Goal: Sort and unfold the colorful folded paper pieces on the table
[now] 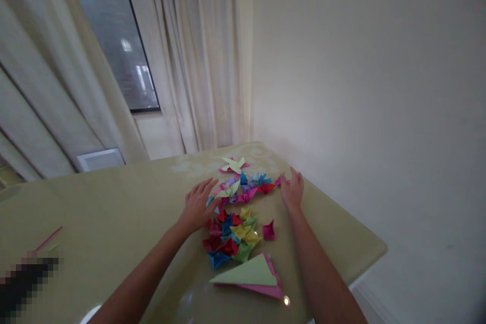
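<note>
Nearest on the table (114,217) lies a folded paper plane (246,272), pale green over pink, its point to the left. Just beyond it sits a tight group of small folded paper shapes (241,232) in red, blue, yellow and green, with a single dark pink box (269,231) apart on their right. The left hand (199,205) is loosely open, fingers spread at the left edge of a farther cluster of paper birds (247,195); contact is unclear. At that cluster's right, the right hand (292,190) has a small pink piece (278,181) by its thumb; whether it grips this cannot be told. Behind lies a green-and-pink pinwheel (234,165), then the curtain (205,61).
</note>
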`<state>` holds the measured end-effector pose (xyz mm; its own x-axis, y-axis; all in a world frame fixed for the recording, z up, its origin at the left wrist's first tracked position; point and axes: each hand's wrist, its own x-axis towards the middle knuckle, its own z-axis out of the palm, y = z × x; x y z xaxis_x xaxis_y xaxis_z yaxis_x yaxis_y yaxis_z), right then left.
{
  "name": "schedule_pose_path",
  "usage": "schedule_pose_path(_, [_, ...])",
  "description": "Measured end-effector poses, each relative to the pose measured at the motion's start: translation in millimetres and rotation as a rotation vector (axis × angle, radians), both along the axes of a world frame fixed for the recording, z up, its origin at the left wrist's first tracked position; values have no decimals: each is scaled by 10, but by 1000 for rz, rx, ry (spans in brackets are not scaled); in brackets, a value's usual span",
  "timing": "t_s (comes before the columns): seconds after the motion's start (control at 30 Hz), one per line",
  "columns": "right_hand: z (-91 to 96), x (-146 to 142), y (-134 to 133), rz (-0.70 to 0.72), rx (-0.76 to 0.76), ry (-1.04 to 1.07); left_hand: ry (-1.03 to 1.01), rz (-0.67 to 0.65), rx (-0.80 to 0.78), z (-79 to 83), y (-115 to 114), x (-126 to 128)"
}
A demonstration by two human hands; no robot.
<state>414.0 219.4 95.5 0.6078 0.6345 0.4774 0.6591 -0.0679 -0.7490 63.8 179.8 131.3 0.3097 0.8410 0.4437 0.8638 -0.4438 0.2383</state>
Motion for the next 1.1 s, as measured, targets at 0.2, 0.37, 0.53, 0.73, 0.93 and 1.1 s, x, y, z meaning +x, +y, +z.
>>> schedule_pose_path(0.2, [-87,-154,-10,109,-211,-138,171,-147,-160,23,402,181])
schedule_pose_path(0.37, [-9,-153,-47,130,-285,-146,219,-190,-208,3,584,89])
schedule_pose_path(0.53, [32,-146,-59,113,-267,-139,247,-209,-296,45,685,-111])
schedule_pose_path(0.73, [-55,-186,-33,304,-273,-238,339,-145,-361,45,725,-325])
schedule_pose_path(0.93, [47,-220,-59,318,53,-181,-88,-131,-46,-40,348,-484])
schedule_pose_path(1.1, [326,-469,-349,929,-25,-64,-166,-370,-190,-134,-329,-468])
